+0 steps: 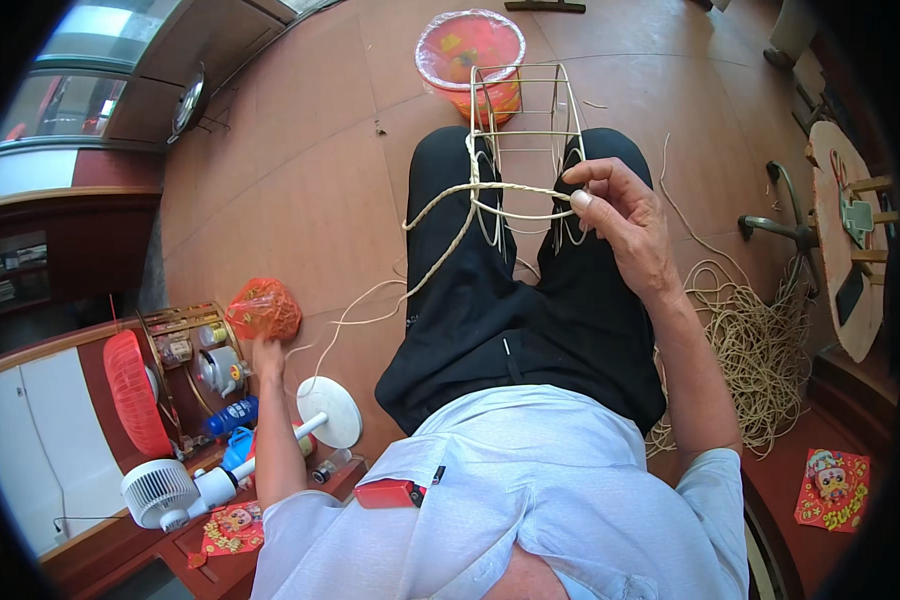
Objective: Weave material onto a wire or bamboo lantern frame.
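Between your two knees [438, 165] sits one wire frame [525, 133], its lower part hard to make out, your right hand [622, 215] pinching one cord [530, 188] across it, while one red bag [263, 310] hides the fingers of your left hand [268, 355], whose grip I cannot tell.

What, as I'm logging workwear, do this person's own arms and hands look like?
Both forearms are bare below pale bluish-white short sleeves. The right hand wears no glove; the left hand is partly hidden. No watch or bracelet shows.
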Demonstrator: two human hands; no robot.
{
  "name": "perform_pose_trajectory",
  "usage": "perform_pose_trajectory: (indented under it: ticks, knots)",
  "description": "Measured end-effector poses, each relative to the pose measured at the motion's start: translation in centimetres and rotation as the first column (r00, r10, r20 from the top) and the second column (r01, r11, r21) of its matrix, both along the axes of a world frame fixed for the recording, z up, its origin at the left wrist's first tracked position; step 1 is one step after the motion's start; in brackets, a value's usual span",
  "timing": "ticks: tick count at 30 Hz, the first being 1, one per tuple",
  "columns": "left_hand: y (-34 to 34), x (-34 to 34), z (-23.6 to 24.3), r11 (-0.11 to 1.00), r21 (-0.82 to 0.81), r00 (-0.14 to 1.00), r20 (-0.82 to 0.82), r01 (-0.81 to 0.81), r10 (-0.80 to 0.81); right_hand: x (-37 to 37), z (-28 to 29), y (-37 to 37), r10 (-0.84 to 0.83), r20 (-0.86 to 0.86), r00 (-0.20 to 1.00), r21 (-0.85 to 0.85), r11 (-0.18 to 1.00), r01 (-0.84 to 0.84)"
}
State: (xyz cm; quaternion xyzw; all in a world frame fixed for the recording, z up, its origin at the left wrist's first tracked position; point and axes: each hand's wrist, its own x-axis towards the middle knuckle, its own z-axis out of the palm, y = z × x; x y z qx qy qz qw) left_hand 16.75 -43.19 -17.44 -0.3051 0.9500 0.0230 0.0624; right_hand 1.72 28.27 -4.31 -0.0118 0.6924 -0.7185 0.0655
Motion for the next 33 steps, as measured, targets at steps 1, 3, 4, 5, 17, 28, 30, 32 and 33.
perform_pose_trajectory:
  ticks: [1, 3, 4, 5, 17, 28, 30, 32, 33]
  knots:
    - [2.2, -1.1, -1.0, 0.937, 0.324, 0.929, -0.370, 0.130, -0.001, -0.1, 0.0, -0.4, -0.001, -0.005, 1.000, -0.038, 0.999, 0.001]
    - [18.4, -8.1, 4.6, 0.782, 0.515, 0.900, -0.417, 0.350, -0.128, 0.2, -0.2, -0.2, -0.022, 0.000, 1.000, -0.016, 1.000, 0.022]
    - [26.4, -9.4, 8.4, 0.654, 0.644, 0.880, -0.469, 0.397, -0.073, 0.2, -0.2, -0.1, -0.037, 0.001, 0.999, -0.015, 0.999, 0.037]
    - [31.1, -9.7, 10.5, 0.515, 0.724, 0.865, -0.495, 0.459, -0.076, 0.1, -0.1, -0.3, -0.041, -0.001, 0.999, -0.026, 0.999, 0.041]
    - [29.1, -7.3, 5.1, 0.654, 0.687, 0.911, -0.411, 0.316, -0.008, 0.2, -0.5, -0.2, -0.093, 0.011, 0.996, -0.091, 0.991, 0.094]
    - [-4.3, 4.3, -1.9, 0.895, -0.033, 0.852, 0.293, -0.444, 0.433, -0.2, 0.5, -1.2, -0.066, 0.067, 0.996, -0.064, 0.995, 0.070]
    - [2.2, -0.8, 0.6, 0.995, -0.009, 0.971, 0.221, -0.095, 0.095, -0.4, 0.3, -1.5, -0.078, 0.065, 0.995, -0.122, 0.989, 0.086]
    - [11.0, -6.3, 3.2, 0.938, 0.258, 0.959, -0.222, 0.232, -0.177, -0.4, 0.2, -1.5, -0.072, 0.078, 0.994, -0.132, 0.988, 0.082]
    - [17.5, -8.7, 5.2, 0.850, 0.384, 0.899, -0.387, 0.361, -0.206, -0.4, 0.1, -1.3, -0.075, 0.089, 0.993, -0.146, 0.985, 0.088]
